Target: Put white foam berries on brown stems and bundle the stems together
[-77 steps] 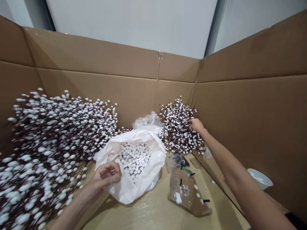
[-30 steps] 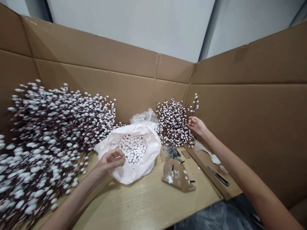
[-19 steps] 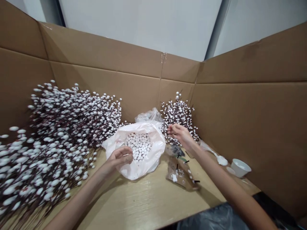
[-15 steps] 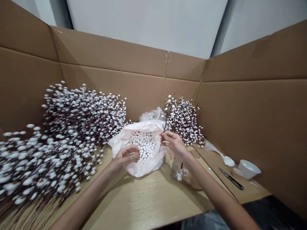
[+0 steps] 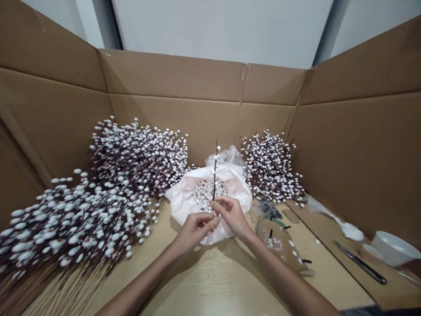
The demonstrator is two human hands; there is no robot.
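A thin dark brown twig (image 5: 215, 175) with a few white berries near its upper part stands upright between my hands. My left hand (image 5: 199, 229) is closed, pinching the twig's lower end. Just above it, my right hand (image 5: 229, 213) grips the same twig between thumb and fingers. Behind the hands lies an open white plastic bag (image 5: 184, 188) full of loose white foam berries (image 5: 204, 192). The twig passes in front of the bag, and my hands hide the bag's near part.
Large bunches of white-berried stems (image 5: 98, 215) cover the left side; another bunch (image 5: 271, 169) leans at the back right. On the right are a utility knife (image 5: 360, 262), a white cup (image 5: 396, 248) and a brown pad with black clips (image 5: 279, 245). Cardboard walls (image 5: 177, 74) enclose the table.
My left hand has left the berry bag and now pinches the twig's lower end. My right hand has brought the twig leftward and upright. The view has turned slightly left.
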